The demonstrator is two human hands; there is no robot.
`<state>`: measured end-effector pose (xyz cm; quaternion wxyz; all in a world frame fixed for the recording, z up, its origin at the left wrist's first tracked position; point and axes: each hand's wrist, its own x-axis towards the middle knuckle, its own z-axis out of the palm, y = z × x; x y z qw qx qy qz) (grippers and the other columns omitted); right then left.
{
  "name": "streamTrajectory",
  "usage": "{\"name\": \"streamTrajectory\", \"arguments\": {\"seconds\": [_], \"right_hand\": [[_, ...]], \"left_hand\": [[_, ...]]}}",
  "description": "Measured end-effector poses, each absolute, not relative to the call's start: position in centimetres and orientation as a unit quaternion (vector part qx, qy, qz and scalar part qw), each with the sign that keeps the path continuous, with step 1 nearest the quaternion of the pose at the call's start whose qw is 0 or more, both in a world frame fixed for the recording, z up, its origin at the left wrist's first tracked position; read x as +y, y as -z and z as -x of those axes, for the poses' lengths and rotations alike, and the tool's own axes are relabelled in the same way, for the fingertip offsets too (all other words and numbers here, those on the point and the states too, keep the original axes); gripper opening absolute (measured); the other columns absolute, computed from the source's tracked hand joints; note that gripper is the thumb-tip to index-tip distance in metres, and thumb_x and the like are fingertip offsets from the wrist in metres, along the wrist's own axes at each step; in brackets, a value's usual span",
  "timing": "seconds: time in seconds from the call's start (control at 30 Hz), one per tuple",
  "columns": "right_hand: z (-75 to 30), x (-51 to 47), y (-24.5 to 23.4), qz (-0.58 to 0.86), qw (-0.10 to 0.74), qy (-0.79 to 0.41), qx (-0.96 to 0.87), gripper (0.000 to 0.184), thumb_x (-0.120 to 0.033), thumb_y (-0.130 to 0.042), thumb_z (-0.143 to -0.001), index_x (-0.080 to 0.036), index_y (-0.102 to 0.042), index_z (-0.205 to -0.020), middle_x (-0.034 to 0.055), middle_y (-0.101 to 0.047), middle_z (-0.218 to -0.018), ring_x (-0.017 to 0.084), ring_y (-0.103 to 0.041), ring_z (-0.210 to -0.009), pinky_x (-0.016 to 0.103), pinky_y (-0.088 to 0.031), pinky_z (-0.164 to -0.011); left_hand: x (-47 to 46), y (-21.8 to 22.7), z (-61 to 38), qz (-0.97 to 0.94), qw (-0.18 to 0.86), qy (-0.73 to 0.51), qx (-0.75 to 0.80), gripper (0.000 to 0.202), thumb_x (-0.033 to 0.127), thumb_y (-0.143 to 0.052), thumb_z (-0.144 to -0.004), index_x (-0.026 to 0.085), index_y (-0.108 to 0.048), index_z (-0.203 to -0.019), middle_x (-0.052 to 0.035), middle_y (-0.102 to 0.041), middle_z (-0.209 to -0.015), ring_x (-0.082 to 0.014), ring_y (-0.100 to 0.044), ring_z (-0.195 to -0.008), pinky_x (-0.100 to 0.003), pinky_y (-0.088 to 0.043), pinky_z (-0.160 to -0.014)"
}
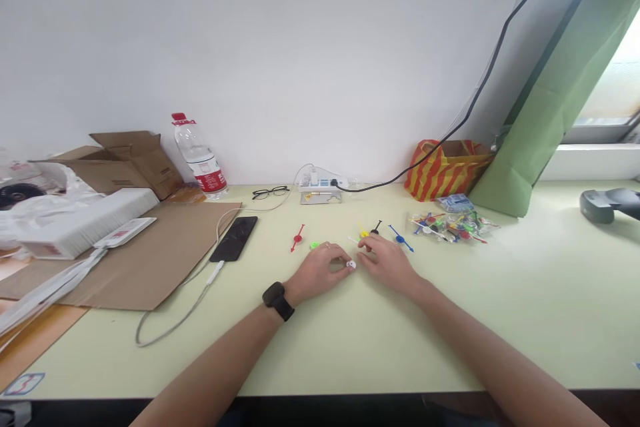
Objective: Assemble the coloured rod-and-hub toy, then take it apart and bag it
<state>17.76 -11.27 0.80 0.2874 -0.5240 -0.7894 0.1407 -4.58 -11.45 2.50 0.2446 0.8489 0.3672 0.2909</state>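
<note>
The left grip (317, 272) pinches a small white disc (351, 264) at its fingertips; a loose pinch could drop it. The right grip (387, 261) curls just beside; I cannot tell whether it holds the white sliver (353, 239) near its fingertips, which a nudge could skid across the desk (350, 347).

Loose arrow spinners (401, 239) sit on the counter (320, 353) behind the left hand (320, 271) and right hand (389, 263), bagged spinners (450, 227) off right, shopping bag (425, 173) behind those. Power strip (323, 183) by the wall (320, 80), eyeglasses (261, 194) left of it. Phone (233, 240): left, just beside a cardboard sheet (165, 247), water bottle (204, 163) behind that.
</note>
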Motion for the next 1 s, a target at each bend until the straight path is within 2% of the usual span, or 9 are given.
{"name": "streamTrajectory", "arguments": {"seconds": [0.07, 0.17, 0.37, 0.47, 0.6, 0.8, 1.0], "right_hand": [[-18.3, -11.1, -0.9, 0.554, 0.242, -0.086, -0.792, 0.019, -0.023, -0.058, -0.094, -0.022, -0.067, -0.11, 0.0054, -0.066, -0.102, 0.02, -0.063, -0.09, 0.03, -0.041, -0.073], [-18.9, -10.9, -0.8, 0.564, 0.193, -0.066, -0.8, 0.022, -0.024, -0.056, -0.096, -0.023, -0.068, -0.114, 0.0052, -0.067, -0.106, 0.019, -0.064, -0.091, 0.029, -0.039, -0.072], [-18.4, -10.7, -0.4, 0.557, 0.194, -0.048, -0.806, 0.022, -0.023, -0.052, -0.098, -0.023, -0.067, -0.115, 0.0062, -0.067, -0.108, 0.02, -0.063, -0.096, 0.029, -0.039, -0.075], [-18.0, -10.9, -0.3, 0.552, 0.191, -0.039, -0.811, 0.021, -0.022, -0.049, -0.099, -0.024, -0.068, -0.109, 0.0054, -0.065, -0.101, 0.019, -0.062, -0.091, 0.029, -0.038, -0.072], [-18.0, -10.9, -0.2, 0.546, 0.21, -0.043, -0.81, 0.018, -0.016, -0.047, -0.098, -0.022, -0.063, -0.093, 0.0054, -0.066, -0.098, 0.02, -0.061, -0.09, 0.03, -0.038, -0.073], [-18.9, -10.7, -0.6, 0.511, 0.279, -0.138, -0.801, 0.012, -0.016, -0.048, -0.096, -0.022, -0.055, -0.088, 0.004, -0.065, -0.092, 0.02, -0.059, -0.086, 0.031, -0.04, -0.075], [-18.4, -11.4, -1.8, 0.436, 0.369, -0.327, -0.753, 0.012, -0.031, -0.045, -0.101, -0.022, -0.053, -0.097, 0.0014, -0.058, -0.086, 0.018, -0.053, -0.077, 0.03, -0.041, -0.069]], "left_hand": [[-11.4, -2.4, 4.5, -0.852, 0.239, -0.289, 0.366, 0.015, 0.034, -0.067, -0.093, 0.028, -0.077, -0.103, -0.0021, -0.074, -0.107, -0.0235, -0.065, -0.102, -0.036, -0.051, -0.092], [-11.4, -2.3, 4.2, -0.853, 0.233, -0.279, 0.374, 0.015, 0.034, -0.065, -0.094, 0.029, -0.077, -0.102, -0.0021, -0.072, -0.109, -0.0238, -0.064, -0.102, -0.037, -0.049, -0.093], [-11.4, -2.7, 3.5, -0.843, 0.21, -0.251, 0.426, 0.013, 0.036, -0.068, -0.089, 0.027, -0.076, -0.085, -0.0021, -0.07, -0.105, -0.0244, -0.063, -0.094, -0.038, -0.049, -0.086], [-11.5, -2.8, 3.3, -0.835, 0.208, -0.246, 0.445, 0.014, 0.037, -0.07, -0.087, 0.027, -0.077, -0.081, -0.0023, -0.069, -0.101, -0.0244, -0.064, -0.091, -0.038, -0.049, -0.083], [-11.6, -2.3, 3.5, -0.835, 0.204, -0.272, 0.433, 0.012, 0.035, -0.069, -0.088, 0.027, -0.077, -0.085, -0.0029, -0.068, -0.1, -0.024, -0.064, -0.092, -0.038, -0.048, -0.087], [-11.7, -1.7, 3.9, -0.842, 0.212, -0.29, 0.403, 0.012, 0.035, -0.067, -0.091, 0.027, -0.076, -0.094, -0.0033, -0.069, -0.104, -0.0237, -0.064, -0.096, -0.04, -0.046, -0.093], [-11.6, -2.5, 3.9, -0.789, 0.154, -0.385, 0.453, 0.022, 0.041, -0.075, -0.086, 0.024, -0.067, -0.097, -0.0044, -0.068, -0.101, -0.026, -0.062, -0.099, -0.04, -0.049, -0.086]]}}
